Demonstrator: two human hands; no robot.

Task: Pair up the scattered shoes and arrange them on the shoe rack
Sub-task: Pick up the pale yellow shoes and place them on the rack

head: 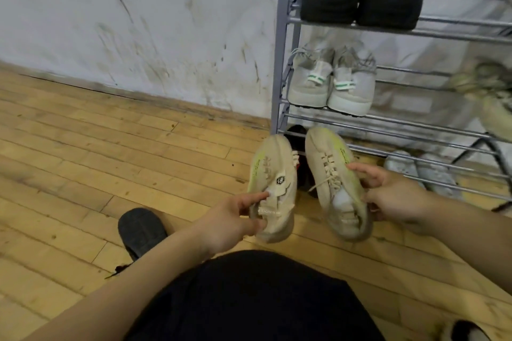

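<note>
Left grip: fingers curled, pinching the heel collar of one beige sneaker, index finger lying across its opening. Right grip: fingers curled round the outer side of the second beige sneaker, thumb up by the laces. Both sneakers carry yellow-green streaks, sit side by side with a gap between, toes toward the shoe rack, just in front of its lowest rails; whether the heels touch the floor cannot be told. In the gap behind them, a dark shoe, partly hidden. Rack, grey metal, against a scuffed white wall: upper shelf in view holds a black pair, heels outward; shelf below holds a grey pair with green-striped heel tabs, touching each other; a blurred olive shoe at the right edge of frame. Pale shoes beneath the lowest rails. Wooden floor: a black slipper near the left forearm, well apart from the rack. Black clothing fills the bottom of the frame
</note>
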